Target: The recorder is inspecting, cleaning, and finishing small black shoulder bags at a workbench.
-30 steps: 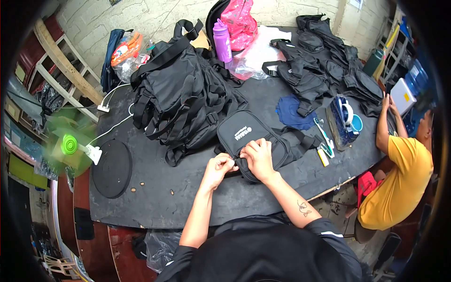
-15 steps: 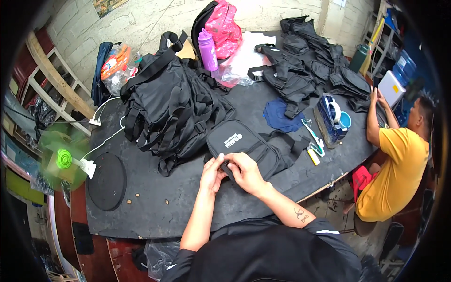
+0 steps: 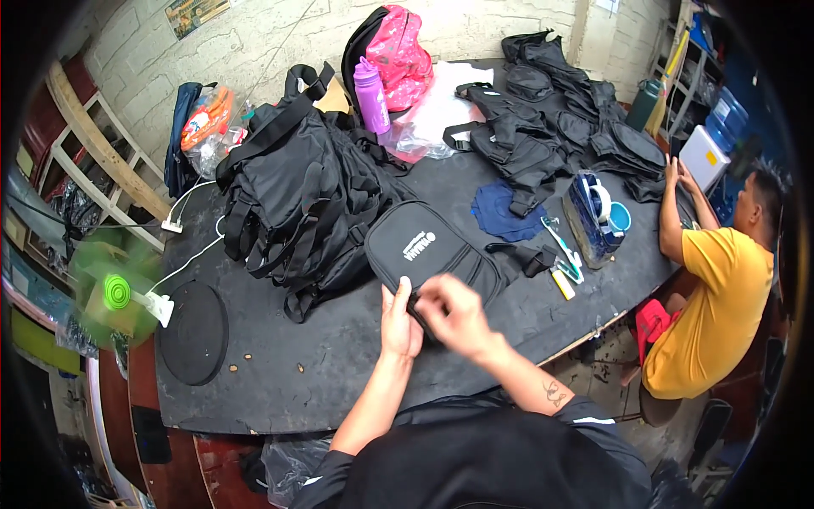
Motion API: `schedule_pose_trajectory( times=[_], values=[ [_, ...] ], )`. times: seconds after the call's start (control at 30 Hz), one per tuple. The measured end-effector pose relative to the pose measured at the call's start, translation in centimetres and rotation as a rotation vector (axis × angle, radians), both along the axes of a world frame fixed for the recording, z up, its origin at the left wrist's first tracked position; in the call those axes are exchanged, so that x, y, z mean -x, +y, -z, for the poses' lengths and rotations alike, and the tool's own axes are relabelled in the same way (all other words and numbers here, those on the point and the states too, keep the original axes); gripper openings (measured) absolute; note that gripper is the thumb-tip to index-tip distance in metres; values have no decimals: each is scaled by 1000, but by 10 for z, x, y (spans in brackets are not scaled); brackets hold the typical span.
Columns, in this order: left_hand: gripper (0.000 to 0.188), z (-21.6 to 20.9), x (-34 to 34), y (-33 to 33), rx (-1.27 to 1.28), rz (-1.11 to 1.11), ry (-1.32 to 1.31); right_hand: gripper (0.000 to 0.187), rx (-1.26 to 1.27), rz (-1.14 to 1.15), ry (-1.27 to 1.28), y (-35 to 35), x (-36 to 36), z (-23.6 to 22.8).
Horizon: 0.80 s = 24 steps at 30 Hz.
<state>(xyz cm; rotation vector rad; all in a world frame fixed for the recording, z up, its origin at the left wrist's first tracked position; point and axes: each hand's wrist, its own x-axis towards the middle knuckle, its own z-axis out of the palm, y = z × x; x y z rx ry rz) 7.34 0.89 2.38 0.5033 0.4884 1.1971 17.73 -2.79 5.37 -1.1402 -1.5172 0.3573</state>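
Observation:
A small black bag (image 3: pixel 398 259) with white lettering and a zipped front pocket lies on the dark table in front of me. My left hand (image 3: pixel 400 327) grips its near edge, thumb on top and fingers underneath. Close beside it, my right hand (image 3: pixel 458 316) is bent over the same edge; motion blurs its fingers, so I cannot make out whether they hold anything. A black strap (image 3: pixel 526 257) stretches from the bag's right side. Against the bag's far left side leans a large heap of black bags (image 3: pixel 305 187) with straps.
Right of the bag are a blue cloth (image 3: pixel 504 210), a yellow-handled tool (image 3: pixel 563 284) and a tape dispenser (image 3: pixel 585 220). More black bags (image 3: pixel 530 136) lie behind. A green fan (image 3: pixel 117 291) spins at the left table edge. A person in yellow (image 3: pixel 712 305) sits at right holding a phone.
The bag has turned slightly and shifted a little left. My right hand has moved a little to the right, away from my left hand, and is now blurred.

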Motion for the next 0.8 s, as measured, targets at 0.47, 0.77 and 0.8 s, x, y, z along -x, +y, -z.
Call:
schedule_pose_trajectory(
  times=[0.47, 0.77, 0.8],
  values=[
    [46, 6, 26, 39, 43, 140, -145, 14, 84, 377, -58, 16, -78, 1],
    [62, 26, 2, 19, -40, 37, 103, 27, 445, 374, -187, -3, -46, 43],
    [62, 29, 1, 19, -26, 22, 81, 25, 434, 314, -226, 0, -53, 54]
  ],
)
